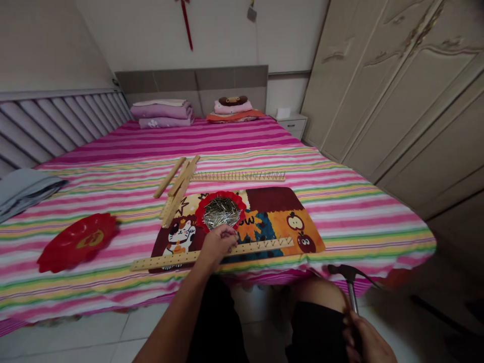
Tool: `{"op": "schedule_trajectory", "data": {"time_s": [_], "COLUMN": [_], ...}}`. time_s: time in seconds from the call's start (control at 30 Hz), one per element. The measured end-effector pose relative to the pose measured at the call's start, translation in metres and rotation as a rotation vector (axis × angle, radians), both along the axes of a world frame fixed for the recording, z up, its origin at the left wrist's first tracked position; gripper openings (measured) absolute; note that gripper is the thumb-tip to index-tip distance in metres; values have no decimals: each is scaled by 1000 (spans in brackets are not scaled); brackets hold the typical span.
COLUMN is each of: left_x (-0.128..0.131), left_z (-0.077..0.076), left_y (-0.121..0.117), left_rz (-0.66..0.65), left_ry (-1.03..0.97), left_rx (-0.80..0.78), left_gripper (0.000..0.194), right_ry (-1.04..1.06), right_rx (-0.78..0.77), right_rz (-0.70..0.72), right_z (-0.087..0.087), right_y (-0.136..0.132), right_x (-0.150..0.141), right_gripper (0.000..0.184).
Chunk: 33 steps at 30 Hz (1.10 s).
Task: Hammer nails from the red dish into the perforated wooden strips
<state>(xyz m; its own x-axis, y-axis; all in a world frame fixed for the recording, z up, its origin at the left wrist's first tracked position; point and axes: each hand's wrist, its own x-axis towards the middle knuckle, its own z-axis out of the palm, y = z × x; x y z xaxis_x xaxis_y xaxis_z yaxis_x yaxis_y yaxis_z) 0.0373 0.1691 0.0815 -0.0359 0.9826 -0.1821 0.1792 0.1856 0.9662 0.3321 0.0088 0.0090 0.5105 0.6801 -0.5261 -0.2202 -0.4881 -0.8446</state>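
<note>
My left hand (219,244) is over a pale wooden strip (166,260) at the bed's near edge, fingers pinched together. Whatever they hold is too small to make out. Small holes run along this strip, and several nails (276,242) stand tilted in its right part. Just beyond my left hand sits a red scalloped dish (200,204) heaped with loose nails (222,212). At the lower right, beside my knee, my right hand (366,337) is closed around the handle of a claw hammer (350,275), its head upward.
Under dish and strip lies a patterned mat (270,199) on the striped bedspread (351,201). Farther back is a strip full of upright nails (238,176), beside several wooden strips (169,177). A red plate (81,242) and folded grey cloth (26,189) lie left. A wardrobe (408,85) stands right.
</note>
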Motion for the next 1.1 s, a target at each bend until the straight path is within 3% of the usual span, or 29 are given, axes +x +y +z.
{"op": "schedule_trajectory", "data": {"time_s": [0.13, 0.27, 0.63, 0.8, 0.97, 1.1], "left_x": [23, 33, 35, 38, 39, 39], "left_z": [-20, -30, -40, -40, -43, -46], "left_y": [-17, -20, -20, -22, -25, -27], "left_rz": [-9, -5, -67, -90, -80, -80], "left_ry": [93, 189, 446, 556, 628, 687], "left_rx": [91, 131, 233, 280, 349, 399], "left_gripper": [15, 12, 10, 12, 13, 14], "right_ry": [2, -3, -20, -36, 0, 45], "right_rx": [17, 39, 46, 68, 174, 205], "right_rz": [13, 15, 14, 5, 201, 485], "right_z": [5, 7, 6, 26, 63, 74], "right_y": [-1, -2, 0, 1, 22, 44], "right_x": [-2, -4, -4, -16, -47, -77], "right_gripper": [42, 41, 40, 39, 35, 43]}}
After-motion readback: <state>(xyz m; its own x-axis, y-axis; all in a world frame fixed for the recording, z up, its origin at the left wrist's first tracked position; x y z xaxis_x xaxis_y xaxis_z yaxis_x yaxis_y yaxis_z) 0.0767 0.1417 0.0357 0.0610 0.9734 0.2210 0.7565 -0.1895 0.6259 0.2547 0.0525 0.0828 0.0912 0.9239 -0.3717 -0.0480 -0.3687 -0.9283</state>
